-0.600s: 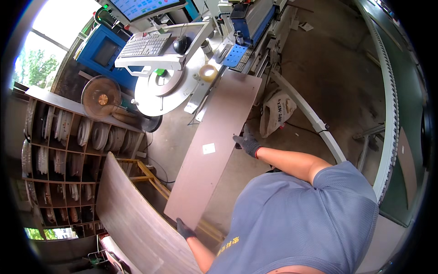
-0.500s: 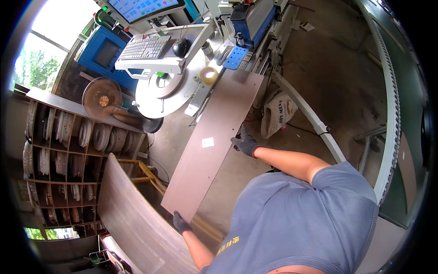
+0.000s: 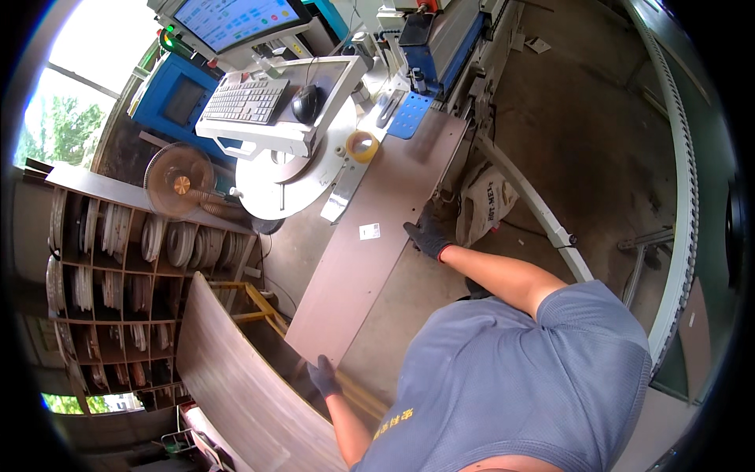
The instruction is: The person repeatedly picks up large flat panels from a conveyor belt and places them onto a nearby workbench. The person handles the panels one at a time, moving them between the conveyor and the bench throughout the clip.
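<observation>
A long brown panel (image 3: 376, 236) is held between two dark-gloved hands, its far end resting on the machine tabletop (image 3: 440, 134) beside a blue perforated plate (image 3: 409, 116) and a roll of tape (image 3: 362, 146), its near end hanging low over the concrete floor (image 3: 582, 134). The long axis of the panel is seen to run from lower left to upper right, away from the body and towards the machine. The left hand (image 3: 323, 376) is closed on the near corner of the panel, at the end closest to the body; the right hand (image 3: 429, 234) is clamped on the right-hand long edge, about midway along the length, so the greater part of the board lies ahead of and between the two grips. The left hand is judged nearer to the trailing end, the right nearer to the machine. A small white label (image 3: 370, 231) is stuck on the panel face just left of the right hand. To the left, a second curved-looking brown board (image 3: 236, 385) is leaned by a yellow frame (image 3: 252, 303), and racks of coiled edging (image 3: 118, 259) are stacked behind. A keyboard (image 3: 245, 101) and mouse (image 3: 306, 102) are set on a tray below a monitor (image 3: 236, 20).
</observation>
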Motion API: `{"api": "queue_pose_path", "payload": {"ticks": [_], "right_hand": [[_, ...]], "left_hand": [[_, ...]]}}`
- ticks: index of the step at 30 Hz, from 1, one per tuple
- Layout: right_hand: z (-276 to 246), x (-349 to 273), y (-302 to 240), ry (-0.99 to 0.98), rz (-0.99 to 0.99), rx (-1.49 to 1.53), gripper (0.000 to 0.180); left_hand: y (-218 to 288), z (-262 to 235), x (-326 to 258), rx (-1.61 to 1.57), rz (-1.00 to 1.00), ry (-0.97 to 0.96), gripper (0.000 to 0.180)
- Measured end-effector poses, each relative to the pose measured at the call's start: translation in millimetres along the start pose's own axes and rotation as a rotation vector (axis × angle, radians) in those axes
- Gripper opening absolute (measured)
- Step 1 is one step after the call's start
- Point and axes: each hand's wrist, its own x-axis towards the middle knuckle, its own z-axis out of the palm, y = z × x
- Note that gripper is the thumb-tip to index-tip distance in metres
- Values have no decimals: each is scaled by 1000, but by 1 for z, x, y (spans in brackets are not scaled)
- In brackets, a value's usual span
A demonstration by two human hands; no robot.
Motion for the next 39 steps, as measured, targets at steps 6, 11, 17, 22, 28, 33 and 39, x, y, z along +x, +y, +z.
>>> {"api": "queue_pose_path", "payload": {"ticks": [6,11,17,22,28,33,39], "right_hand": [[-12,-3,-24,-14,91,10,91],[-11,22,13,89,-52,11,82],[-44,67,24,377,-231,-507,81],[-69,99,20,544,-581,-632,83],[-115,107,37,149,-26,148,45],[-160,-8,183,-179,-197,-913,23],[-230,-327,316,-833,306,-1421,34]], "left_hand": [[19,24,-26,318,119,60,84],[14,26,-22,734,132,-12,97],[2,48,-19,967,216,-124,96],[1,79,-5,877,276,-114,87],[34,115,10,996,420,-220,100],[38,158,36,1058,618,-288,103],[25,214,56,1086,603,-336,109]]}}
